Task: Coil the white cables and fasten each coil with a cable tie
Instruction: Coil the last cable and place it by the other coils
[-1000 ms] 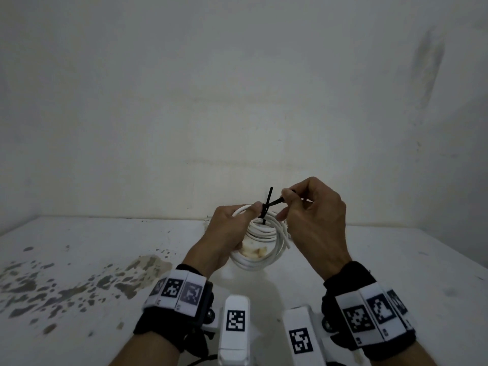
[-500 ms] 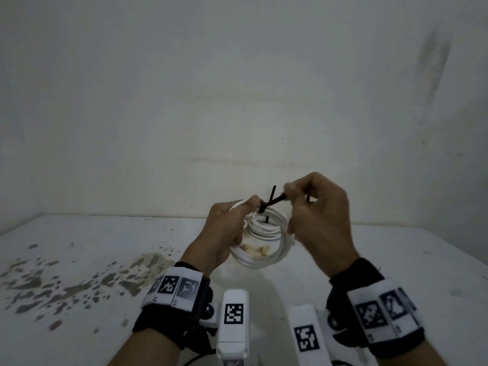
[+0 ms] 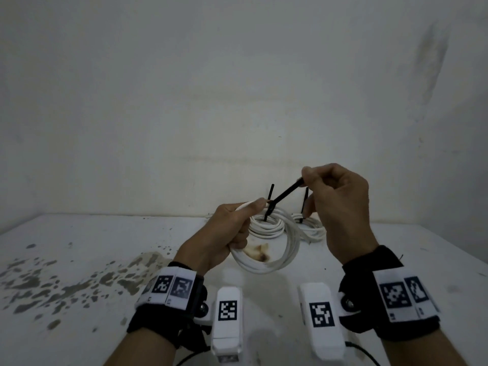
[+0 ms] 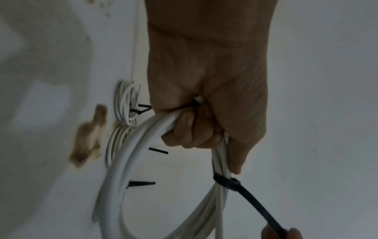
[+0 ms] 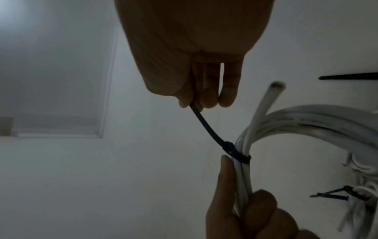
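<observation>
A coil of white round plastic cable (image 3: 266,249) is held above the stained white table (image 3: 79,249) by the left hand (image 3: 227,233), whose fingers are curled round the bundled turns, with the thumb (image 5: 226,171) laid along the bundle just below the tie. A thin black plastic cable tie (image 5: 235,152) is closed as a band round the bundle at the top of the coil. Its free tail is pinched between thumb and fingertips of the right hand (image 3: 340,207); the remaining fingers are curled and hold nothing else.

Key relation: the tie's locking head sits against the bundle, touching the left thumb tip, and the right-hand pinch lies up and to the right of it in the head view. The tail's long axis runs taut and nearly straight from head to pinch, pointing away from the coil and crossing the bundle roughly at right angles. The left hand is nearer the head; the right hand is at the far end of the tail.

Judgement: the band appears snug, though blur in the wrist views leaves slack uncertain. A further pull along the tail's axis is probably what remains.

At least 2 tied white coils (image 3: 311,228) lie on the table behind, black tails upright.
</observation>
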The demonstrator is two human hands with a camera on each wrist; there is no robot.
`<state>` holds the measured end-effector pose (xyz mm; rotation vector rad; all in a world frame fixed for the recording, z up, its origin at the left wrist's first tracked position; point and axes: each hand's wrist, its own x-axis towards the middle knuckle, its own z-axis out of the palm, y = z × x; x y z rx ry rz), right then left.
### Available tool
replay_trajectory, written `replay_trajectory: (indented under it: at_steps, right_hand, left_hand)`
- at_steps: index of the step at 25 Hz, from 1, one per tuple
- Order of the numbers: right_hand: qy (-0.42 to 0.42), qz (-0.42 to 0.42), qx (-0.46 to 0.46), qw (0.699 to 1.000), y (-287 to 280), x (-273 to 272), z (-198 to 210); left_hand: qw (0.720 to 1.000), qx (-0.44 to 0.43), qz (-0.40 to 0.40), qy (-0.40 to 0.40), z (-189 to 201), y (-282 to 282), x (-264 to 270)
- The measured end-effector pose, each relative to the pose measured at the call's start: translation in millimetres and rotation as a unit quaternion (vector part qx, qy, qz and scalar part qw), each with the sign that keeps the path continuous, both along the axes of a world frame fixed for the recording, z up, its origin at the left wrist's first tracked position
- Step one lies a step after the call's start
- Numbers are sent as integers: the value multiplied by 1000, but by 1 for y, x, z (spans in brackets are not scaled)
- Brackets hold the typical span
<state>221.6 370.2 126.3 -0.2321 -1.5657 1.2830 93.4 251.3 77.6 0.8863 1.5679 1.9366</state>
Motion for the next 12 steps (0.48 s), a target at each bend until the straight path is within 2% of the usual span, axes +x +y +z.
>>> replay_trajectory:
  at_steps: [2, 5, 8, 10, 12]
  right_hand:
    - [-13, 38, 61, 997, -12, 2, 3]
    - [-150, 71, 123, 978, -19, -1, -7]
    - [-280, 84, 92, 952, -11, -16, -33]
    - [-299, 113, 45, 946, -10, -28, -51]
    - [-281, 143, 29, 948, -15, -35, -64]
  left_hand:
    - [999, 16, 9, -42, 3, -3, -6]
    - [989, 58, 35, -132, 5, -15, -19]
    - [963, 113, 23, -245, 2, -30, -36]
    - [957, 108, 12, -268, -1, -35, -41]
    - [963, 75, 8, -260, -4, -33, -42]
